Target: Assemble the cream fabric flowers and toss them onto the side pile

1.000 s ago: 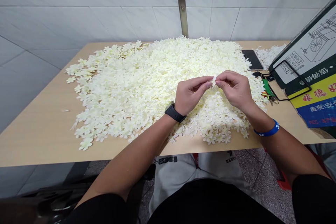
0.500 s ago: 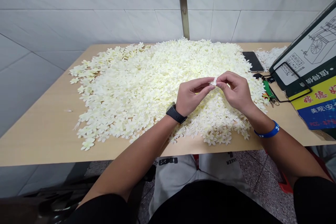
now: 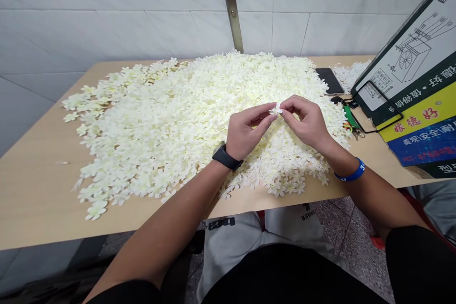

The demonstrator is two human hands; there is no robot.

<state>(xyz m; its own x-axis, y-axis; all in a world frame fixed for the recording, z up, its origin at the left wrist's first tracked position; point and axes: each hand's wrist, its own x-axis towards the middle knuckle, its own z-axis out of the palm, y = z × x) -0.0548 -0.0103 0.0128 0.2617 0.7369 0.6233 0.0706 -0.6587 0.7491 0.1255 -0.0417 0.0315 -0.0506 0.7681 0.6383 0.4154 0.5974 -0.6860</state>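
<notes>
A broad heap of small cream-white fabric flowers point(image 3: 185, 114) covers most of the wooden table point(image 3: 39, 194). Above the heap's right part, my left hand point(image 3: 244, 133) and my right hand point(image 3: 306, 121) meet fingertip to fingertip. Both pinch one small white flower piece point(image 3: 277, 109) between thumb and fingers. A black watch sits on my left wrist and a blue band on my right wrist.
A black phone point(image 3: 329, 80) lies at the back right beside a smaller pile of white pieces point(image 3: 347, 73). Keys with a green tag point(image 3: 351, 121) lie right of the heap. A printed cardboard box point(image 3: 413, 90) leans at the right. A tiled wall stands behind.
The view has shifted, so everything sits a little further left. My two hands stay together, pinching the same small flower piece.
</notes>
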